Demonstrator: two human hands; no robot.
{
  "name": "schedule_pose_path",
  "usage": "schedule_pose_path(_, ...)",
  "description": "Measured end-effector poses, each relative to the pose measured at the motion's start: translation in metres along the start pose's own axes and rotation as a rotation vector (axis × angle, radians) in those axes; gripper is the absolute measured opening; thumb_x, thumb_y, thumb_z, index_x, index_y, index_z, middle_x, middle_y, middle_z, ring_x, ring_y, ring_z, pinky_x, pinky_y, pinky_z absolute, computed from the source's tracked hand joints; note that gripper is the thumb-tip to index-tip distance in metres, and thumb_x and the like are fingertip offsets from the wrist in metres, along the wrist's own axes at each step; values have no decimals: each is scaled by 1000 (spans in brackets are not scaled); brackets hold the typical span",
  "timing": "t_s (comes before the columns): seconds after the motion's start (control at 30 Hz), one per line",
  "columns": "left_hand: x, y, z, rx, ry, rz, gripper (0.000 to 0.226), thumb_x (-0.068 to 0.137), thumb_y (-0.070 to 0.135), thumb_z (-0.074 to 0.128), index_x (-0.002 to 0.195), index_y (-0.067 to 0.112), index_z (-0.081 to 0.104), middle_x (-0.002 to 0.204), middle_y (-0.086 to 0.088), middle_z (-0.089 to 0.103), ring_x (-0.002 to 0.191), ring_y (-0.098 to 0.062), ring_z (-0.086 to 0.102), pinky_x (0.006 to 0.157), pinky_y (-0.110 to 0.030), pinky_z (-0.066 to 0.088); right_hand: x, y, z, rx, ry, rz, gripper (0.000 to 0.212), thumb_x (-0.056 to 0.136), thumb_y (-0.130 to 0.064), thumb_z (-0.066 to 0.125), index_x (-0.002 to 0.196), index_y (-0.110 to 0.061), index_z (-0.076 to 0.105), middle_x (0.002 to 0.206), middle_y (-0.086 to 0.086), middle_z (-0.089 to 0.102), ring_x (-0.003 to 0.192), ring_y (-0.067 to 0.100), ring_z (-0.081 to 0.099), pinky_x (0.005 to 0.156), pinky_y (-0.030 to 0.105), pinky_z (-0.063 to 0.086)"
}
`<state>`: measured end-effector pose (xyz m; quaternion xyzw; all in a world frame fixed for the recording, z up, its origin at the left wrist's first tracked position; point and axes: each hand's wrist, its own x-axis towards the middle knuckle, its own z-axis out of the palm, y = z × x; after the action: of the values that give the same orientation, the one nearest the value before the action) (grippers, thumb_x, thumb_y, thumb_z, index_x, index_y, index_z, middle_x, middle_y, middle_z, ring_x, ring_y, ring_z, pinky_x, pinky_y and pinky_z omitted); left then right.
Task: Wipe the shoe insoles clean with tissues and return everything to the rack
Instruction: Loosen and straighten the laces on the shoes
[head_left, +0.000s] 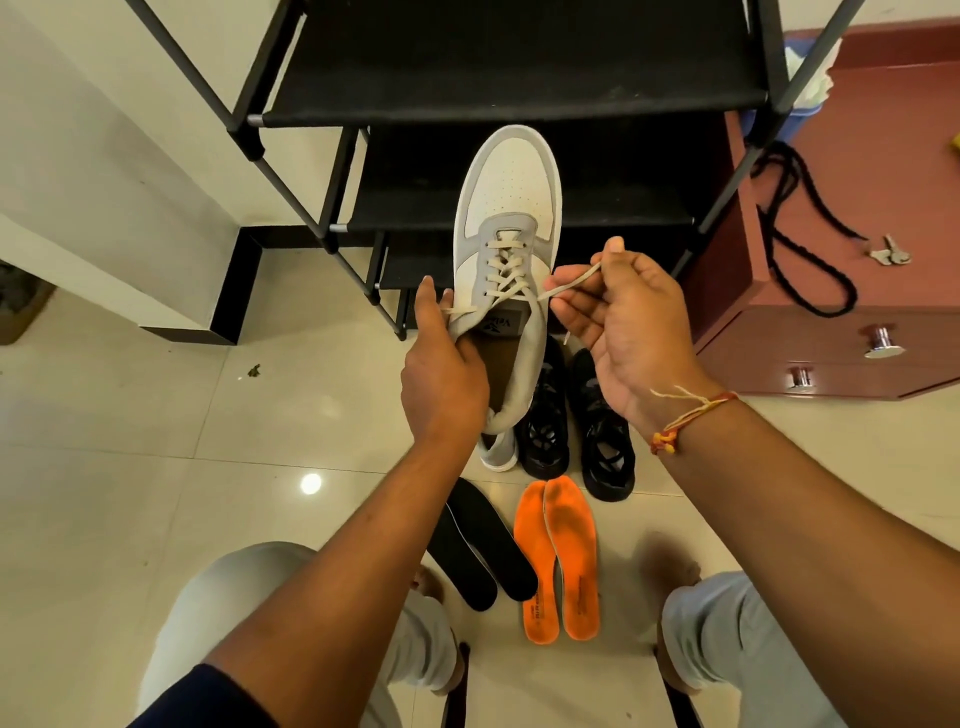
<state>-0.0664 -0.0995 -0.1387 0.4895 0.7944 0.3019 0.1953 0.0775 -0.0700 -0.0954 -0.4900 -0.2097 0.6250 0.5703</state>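
Note:
My left hand (441, 374) grips the collar of a white and grey sneaker (511, 208), held up in front of the black shoe rack (519, 98). My right hand (623, 332) pinches the sneaker's cream lace (569, 283) and holds it out to the right. On the floor below lie two orange insoles (563, 561) and two black insoles (478, 551). A pair of black shoes (602, 431) stands beyond them, with a second grey sneaker (498, 452) partly hidden under my left wrist.
A red-brown drawer cabinet (841, 332) stands right of the rack, with a black cord (810, 249) and keys (891, 254) on top. A white wall step (130, 249) is at left. My knees (249, 613) frame the tiled floor.

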Motion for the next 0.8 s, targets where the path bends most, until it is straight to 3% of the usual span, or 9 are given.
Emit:
schedule_pose_path(0.13, 0, -3, 3, -7, 4, -42, 55, 105, 20, 47, 155, 29, 26, 127, 3, 65, 103, -20, 66, 81, -28, 49, 6, 3, 1, -184, -9, 70, 24, 105, -29, 47, 106, -8, 60, 91, 9, 76, 77, 15, 74, 68, 25, 60)
schedule_pose_path(0.23, 0, -5, 3, -3, -12, -99, 50, 104, 23, 47, 152, 28, 31, 123, 1, 67, 101, -22, 67, 83, -33, 54, 5, 11, -2, -531, -62, 96, 28, 99, -37, 58, 108, -11, 58, 94, 4, 72, 82, 14, 74, 73, 28, 61)
schedule_pose_path(0.3, 2, -6, 1, -12, -13, -129, 49, 104, 24, 48, 151, 27, 33, 124, 1, 67, 104, -23, 67, 86, -39, 56, -1, 17, -6, -880, -48, -132, 33, 89, -44, 69, 104, -20, 51, 98, -4, 63, 85, 12, 68, 72, 25, 57)
schedule_pose_path(0.37, 3, -4, 1, -26, -17, -148, 48, 104, 26, 48, 150, 26, 34, 126, 1, 66, 107, -23, 66, 86, -38, 55, -10, 21, -5, -1171, -54, -485, 37, 81, -43, 77, 102, -22, 54, 106, -4, 52, 94, 11, 54, 71, 15, 44)
schedule_pose_path(0.43, 1, -1, 1, -35, -20, -149, 48, 104, 26, 48, 149, 25, 34, 127, 0, 66, 108, -23, 66, 85, -37, 54, -17, 28, -2, -1421, -100, -714, 32, 76, -42, 81, 95, -23, 65, 110, 1, 49, 102, 18, 45, 77, 21, 44)
schedule_pose_path(0.5, -2, 2, 2, -29, -22, -122, 47, 104, 26, 47, 149, 24, 34, 125, 0, 67, 104, -23, 67, 81, -34, 53, -18, 39, -1, -1635, -113, -766, 24, 75, -43, 81, 91, -26, 74, 124, 4, 50, 112, 26, 42, 85, 35, 45)
schedule_pose_path(0.63, -12, 8, 5, 26, -61, -35, 49, 103, 30, 47, 150, 27, 32, 110, 2, 70, 85, -17, 67, 73, -34, 56, -11, 49, -5, -1830, -60, -752, 15, 86, -40, 67, 90, -30, 77, 152, 4, 38, 134, 32, 34, 99, 46, 34)
schedule_pose_path(0.7, -18, 11, 5, 62, -78, 34, 50, 103, 31, 47, 151, 28, 31, 106, 2, 70, 79, -16, 66, 70, -35, 57, -9, 51, -6, -1882, -1, -778, 20, 90, -38, 62, 101, -27, 75, 154, 6, 36, 138, 32, 33, 101, 45, 34)
schedule_pose_path(0.8, -23, 12, 6, 92, -90, 82, 51, 103, 31, 48, 151, 28, 31, 110, 1, 71, 84, -19, 68, 73, -36, 57, -7, 53, -8, -1901, 63, -784, 27, 93, -37, 59, 109, -20, 72, 150, 9, 40, 136, 32, 36, 98, 43, 36)
